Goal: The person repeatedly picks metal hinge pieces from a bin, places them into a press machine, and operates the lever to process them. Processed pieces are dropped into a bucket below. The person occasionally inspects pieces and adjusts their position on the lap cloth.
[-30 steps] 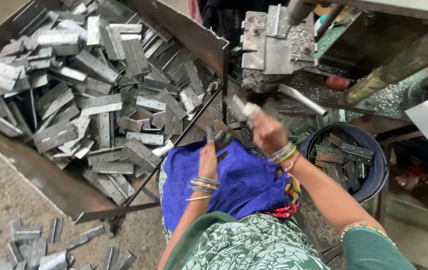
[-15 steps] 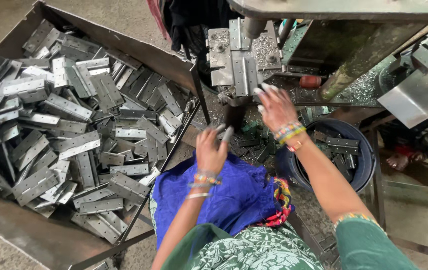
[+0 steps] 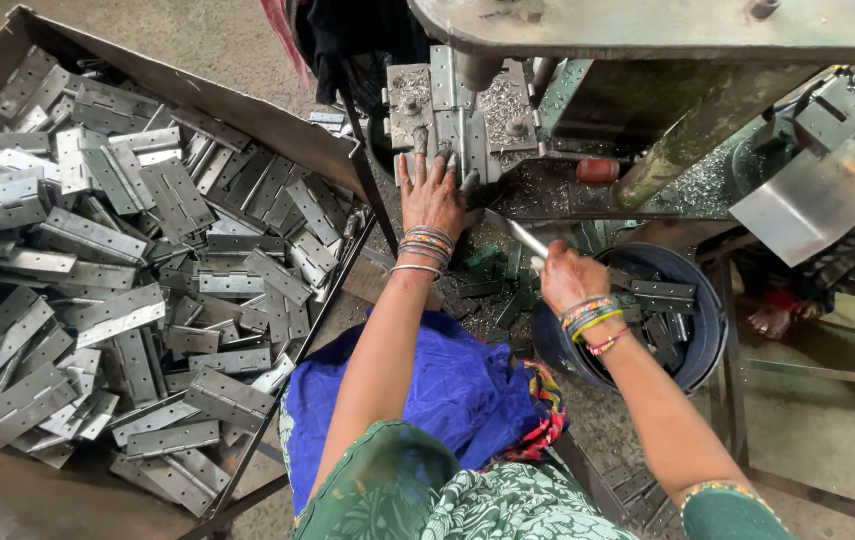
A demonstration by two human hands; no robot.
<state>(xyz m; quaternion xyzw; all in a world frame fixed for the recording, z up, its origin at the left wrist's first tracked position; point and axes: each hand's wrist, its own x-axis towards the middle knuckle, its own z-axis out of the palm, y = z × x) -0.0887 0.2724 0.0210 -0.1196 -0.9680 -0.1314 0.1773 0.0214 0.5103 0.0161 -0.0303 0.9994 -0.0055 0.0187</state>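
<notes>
The left hand (image 3: 431, 192) lies flat, fingers spread and apart, pressing a grey metal hinge plate (image 3: 444, 90) against the grey steel die block of the press (image 3: 492, 110); whether anything is pinched under the palm cannot be told. The plate's long axis runs straight away from the person, in line with the left forearm, so this hand is the nearer one to it. The right hand (image 3: 565, 277) is closed together around a thin bright metal rod (image 3: 527, 240), which slants up and leftward toward the die block, its tip short of the block's near edge. Just right of that hand stands a round dark blue bucket (image 3: 707, 330) holding dark finished hinges. Well to the left, a large rusty sheet-metal tray (image 3: 277, 140) is heaped with grey steel hinges (image 3: 147, 260). A blue cloth (image 3: 437, 390) covers the lap.
</notes>
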